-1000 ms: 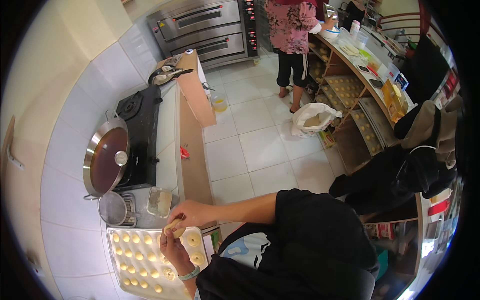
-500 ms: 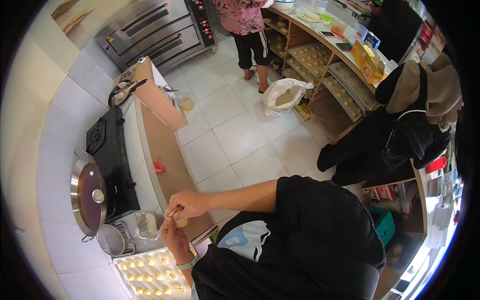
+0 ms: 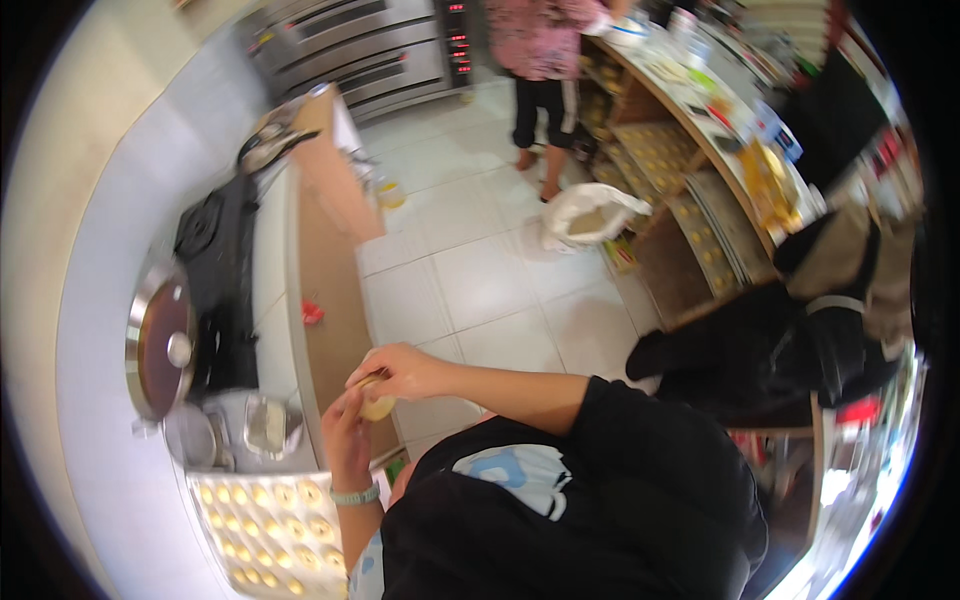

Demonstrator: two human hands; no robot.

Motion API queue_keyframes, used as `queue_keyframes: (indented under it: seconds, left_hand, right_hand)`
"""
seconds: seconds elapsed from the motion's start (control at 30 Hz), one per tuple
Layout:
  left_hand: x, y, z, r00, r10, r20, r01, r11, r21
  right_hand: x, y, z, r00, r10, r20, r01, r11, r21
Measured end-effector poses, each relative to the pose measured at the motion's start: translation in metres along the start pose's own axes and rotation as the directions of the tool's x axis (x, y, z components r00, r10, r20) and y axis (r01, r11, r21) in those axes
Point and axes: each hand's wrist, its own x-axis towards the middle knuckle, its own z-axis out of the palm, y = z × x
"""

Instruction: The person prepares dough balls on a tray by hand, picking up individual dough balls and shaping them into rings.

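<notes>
My left hand [image 3: 347, 432], with a band at the wrist, and my right hand [image 3: 398, 372], reaching in from the right, are closed together on a pale dough piece [image 3: 376, 406], partly hidden by their fingers. They are held up near the counter's edge [image 3: 330, 360]. Below and to the left lies a white tray [image 3: 195, 520] of several small dough rounds, some shaped as rings. Just above the tray are a clear container of pale powder [image 3: 268, 425] and a round strainer [image 3: 188, 438], both blurred.
A steel pan of dark liquid [image 3: 150, 355] stands beside a black stove [image 3: 215, 240]. An oven [image 3: 350, 50] is at the back. A co-worker [image 3: 535, 60] stands by shelves of dough trays [image 3: 650, 150]. A white sack [image 3: 590, 215] sits on the floor; dark fabric [image 3: 740, 330] lies right.
My two hands have risen away from the tray toward the counter's edge, still together on the dough. The view has shifted and is now blurred.
</notes>
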Motion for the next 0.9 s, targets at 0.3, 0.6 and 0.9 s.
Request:
queue_keyframes:
  seconds: [0.3, 0.6, 0.9]
  left_hand:
    - [0.003, -0.015, -0.004, 0.997, -0.072, 0.016, 0.072, 0.997, 0.011]
    - [-0.018, -0.017, -0.027, 0.996, -0.022, -0.092, 0.011, 0.992, -0.124]
    - [-0.054, -0.008, -0.065, 0.962, -0.005, -0.274, -0.047, 0.983, -0.18]
  right_hand:
    - [-0.011, 0.001, -0.001, 0.971, 0.235, -0.046, -0.226, 0.963, 0.145]
    - [0.007, 0.0, 0.023, 0.947, 0.301, 0.113, -0.316, 0.936, 0.156]
    - [0.036, 0.008, 0.071, 0.947, 0.169, 0.271, -0.2, 0.976, 0.09]
